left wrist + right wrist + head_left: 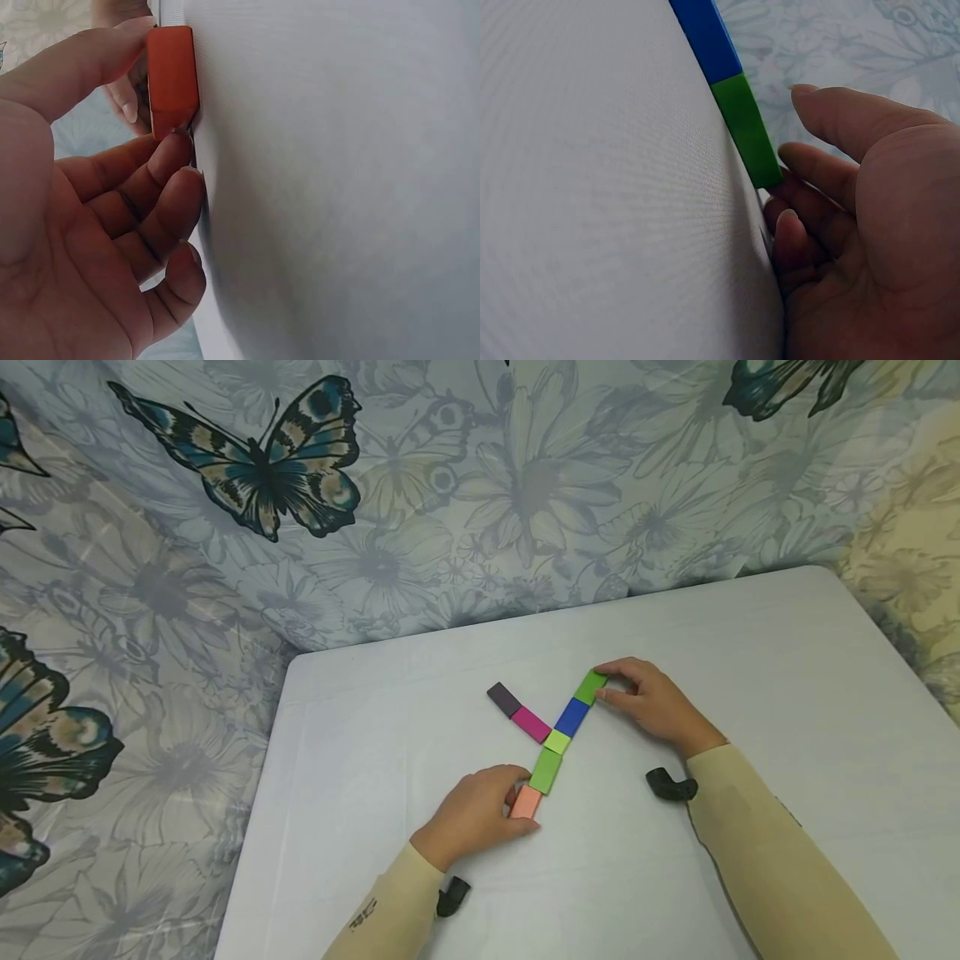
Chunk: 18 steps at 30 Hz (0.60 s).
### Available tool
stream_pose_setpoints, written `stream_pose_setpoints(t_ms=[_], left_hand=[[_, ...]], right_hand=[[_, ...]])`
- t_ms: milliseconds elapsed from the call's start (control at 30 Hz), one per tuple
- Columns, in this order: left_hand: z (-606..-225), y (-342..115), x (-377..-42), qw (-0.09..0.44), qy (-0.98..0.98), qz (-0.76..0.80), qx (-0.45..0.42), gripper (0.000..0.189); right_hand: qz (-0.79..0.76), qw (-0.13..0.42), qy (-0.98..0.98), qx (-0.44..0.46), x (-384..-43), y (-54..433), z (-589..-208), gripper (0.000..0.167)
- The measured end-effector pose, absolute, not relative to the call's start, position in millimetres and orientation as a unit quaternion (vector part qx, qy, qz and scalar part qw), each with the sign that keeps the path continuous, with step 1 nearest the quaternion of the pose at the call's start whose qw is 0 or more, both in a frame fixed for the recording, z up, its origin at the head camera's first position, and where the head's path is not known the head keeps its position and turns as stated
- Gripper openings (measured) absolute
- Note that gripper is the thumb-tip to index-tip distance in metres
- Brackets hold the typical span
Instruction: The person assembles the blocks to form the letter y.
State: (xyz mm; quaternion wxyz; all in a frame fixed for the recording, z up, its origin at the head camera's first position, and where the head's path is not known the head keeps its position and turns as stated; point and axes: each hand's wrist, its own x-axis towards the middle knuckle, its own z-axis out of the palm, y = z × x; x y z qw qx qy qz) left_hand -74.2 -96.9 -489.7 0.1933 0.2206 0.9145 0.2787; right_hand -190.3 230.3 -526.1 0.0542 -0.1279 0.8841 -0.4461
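Flat coloured blocks form a Y on the white table. A salmon-orange block (526, 803) is at the near end, then a green block (546, 771), then a small lime block (557, 742) at the fork. The right branch has a blue block (572, 717) and a green end block (590, 686); the left branch, a magenta block (531, 724) and a dark purple block (504, 700). My left hand (476, 810) pinches the orange block between thumb and fingers. At the green end block, my right hand (656, 706) touches its tip with a finger, its thumb (832, 112) standing off.
The white table (360, 735) has a rounded far edge against a butterfly-and-flower cloth (450, 527). Black curved pieces (671, 785) sit beside both wrists, next to the beige sleeves (780, 852).
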Motion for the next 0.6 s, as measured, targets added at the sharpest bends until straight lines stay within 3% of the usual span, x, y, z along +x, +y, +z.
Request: stream_pose_setpoints(t_ms=[600], left_hand=[[-486.8,-99.1,-75.1,0.184,0.915,0.278,0.227,0.062]], right_hand=[[-0.461,0.063,0.878,-0.111,-189.1,233.8,-530.4,0.046]])
